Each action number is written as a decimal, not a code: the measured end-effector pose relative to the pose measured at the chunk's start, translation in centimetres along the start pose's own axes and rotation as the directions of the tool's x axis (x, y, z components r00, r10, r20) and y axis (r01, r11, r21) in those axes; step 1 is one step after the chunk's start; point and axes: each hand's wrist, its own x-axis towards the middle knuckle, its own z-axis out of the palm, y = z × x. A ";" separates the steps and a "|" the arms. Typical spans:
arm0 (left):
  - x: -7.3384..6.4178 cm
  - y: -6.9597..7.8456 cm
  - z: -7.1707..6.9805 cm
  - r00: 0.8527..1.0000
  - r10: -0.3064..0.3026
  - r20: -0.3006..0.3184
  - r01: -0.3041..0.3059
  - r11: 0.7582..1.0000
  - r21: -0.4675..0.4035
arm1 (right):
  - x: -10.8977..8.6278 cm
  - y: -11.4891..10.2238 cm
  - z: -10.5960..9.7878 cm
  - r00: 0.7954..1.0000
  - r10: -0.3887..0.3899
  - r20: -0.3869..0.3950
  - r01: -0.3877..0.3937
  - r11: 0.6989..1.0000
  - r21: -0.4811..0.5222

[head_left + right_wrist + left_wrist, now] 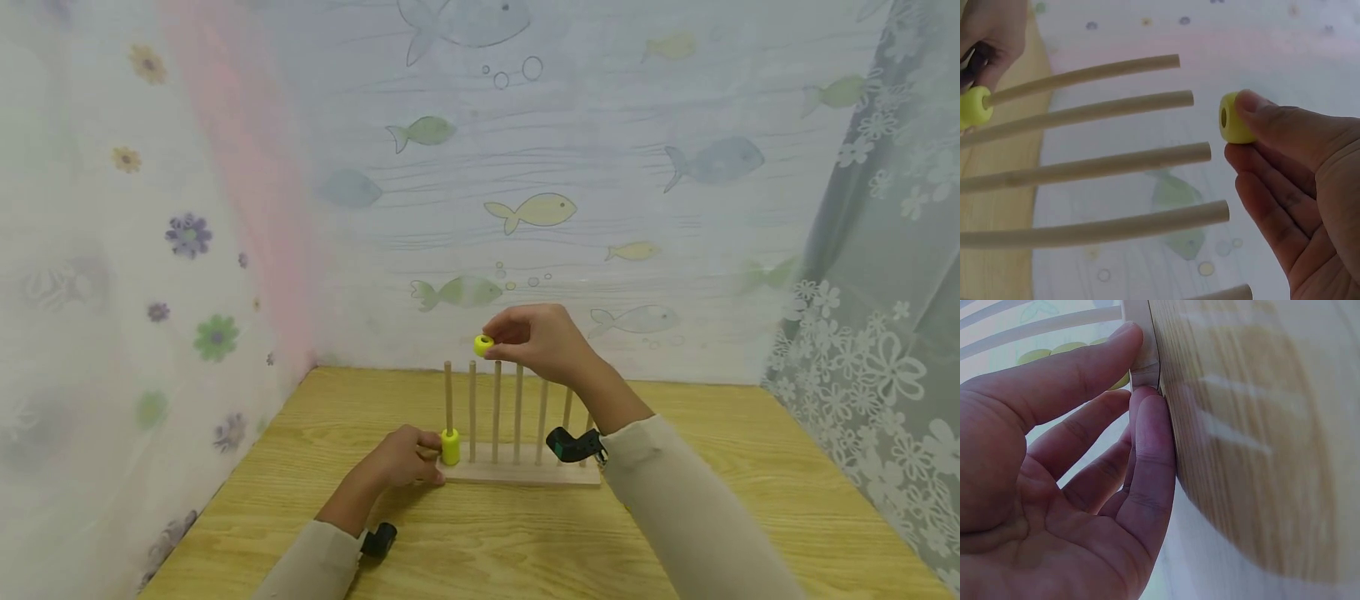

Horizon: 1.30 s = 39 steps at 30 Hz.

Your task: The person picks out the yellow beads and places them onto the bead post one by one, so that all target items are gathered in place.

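Note:
My right hand [546, 343] pinches a yellow bead [1235, 128] between thumb and fingers, above the tops of the pegs. The bead's hole shows in the right wrist view, and no peg passes through it. A wooden peg stand [517, 477] stands upright on the table with a row of several pegs. Yellow beads [451, 450] are stacked at the bottom of its leftmost peg. My left hand [405, 457] holds the left end of the stand's base, thumb and fingertips against the wood [1144, 375], close beside those stacked beads.
The stand rests on a wood-grain table [360, 408]. Behind it hangs a pale sheet [360, 250] printed with fish, with a flowered curtain [150, 400] at the left and a grey-white one [862, 375] at the right. Black wrist cameras sit on both wrists.

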 end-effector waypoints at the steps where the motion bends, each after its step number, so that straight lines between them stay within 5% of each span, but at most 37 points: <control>1: 0.0 0.0 0.0 1.000 -0.002 -0.001 0.002 1.000 -0.010 | 0.1 -0.1 0.1 1.000 0.001 -0.001 -0.001 1.000 0.005; 13: 0.1 -0.3 -0.1 1.000 0.024 0.006 -0.024 1.000 -0.013 | 0.8 -0.9 1.9 0.999 -0.004 -0.048 0.005 1.000 0.019; 39: 0.6 -0.5 -0.1 1.000 0.014 0.012 -0.014 1.000 0.010 | 1.3 -1.1 4.0 1.000 -0.016 0.018 0.015 0.998 0.065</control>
